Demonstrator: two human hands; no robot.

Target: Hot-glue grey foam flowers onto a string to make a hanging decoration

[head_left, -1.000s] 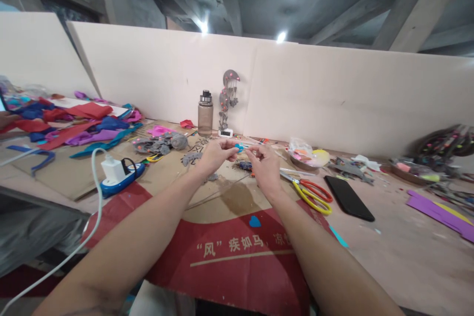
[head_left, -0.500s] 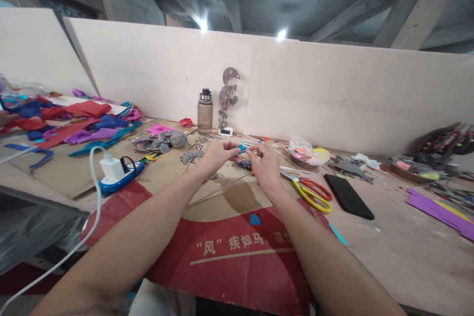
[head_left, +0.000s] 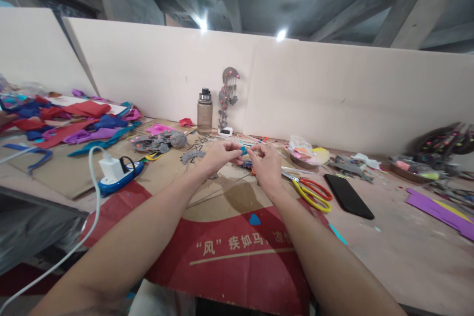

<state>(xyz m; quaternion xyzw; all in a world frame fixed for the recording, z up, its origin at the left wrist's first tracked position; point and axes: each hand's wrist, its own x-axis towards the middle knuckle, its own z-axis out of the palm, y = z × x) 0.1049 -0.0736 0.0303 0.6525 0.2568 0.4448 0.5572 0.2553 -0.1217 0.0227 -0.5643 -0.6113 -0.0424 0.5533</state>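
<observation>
A small blue piece [head_left: 243,150] is pinched between the fingertips of my left hand [head_left: 224,155] and my right hand [head_left: 265,162], which nearly meet above the cardboard. A blue heart [head_left: 254,219] lies below them on the red part of the cardboard [head_left: 237,276]. Beneath my hands runs a thin grey string [head_left: 222,189]. Dark small bits sit just behind my fingers, partly hidden. Scissors [head_left: 313,194] with red and yellow handles rest right of my right hand.
A black phone [head_left: 348,196] lies right of the scissors. Bottle [head_left: 205,114] and hanging grey felt ornament [head_left: 228,94] stand at the back. Left are a blue power strip [head_left: 121,179], grey felt pieces [head_left: 157,141] and coloured scraps [head_left: 85,108]. Another person's hand shows at the far left edge.
The blue piece has shifted and turned slightly between my fingertips. My right hand has moved very slightly to the right.
</observation>
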